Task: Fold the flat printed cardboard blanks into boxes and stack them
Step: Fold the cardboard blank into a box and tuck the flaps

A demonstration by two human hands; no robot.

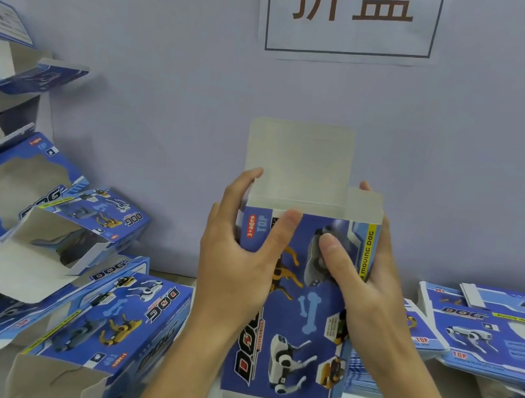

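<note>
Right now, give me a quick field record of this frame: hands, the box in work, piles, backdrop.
left hand: grips the box's left side, thumb on the printed front
right hand: grips the right side, thumb on the front
box in work: blue printed box, held upright, top end open
top flap: standing up, unfolded, plain inner side showing
folded boxes: piled loosely at left, several with open ends
flat blanks: stacked at right
wall sign: white sheet, two large characters
</note>
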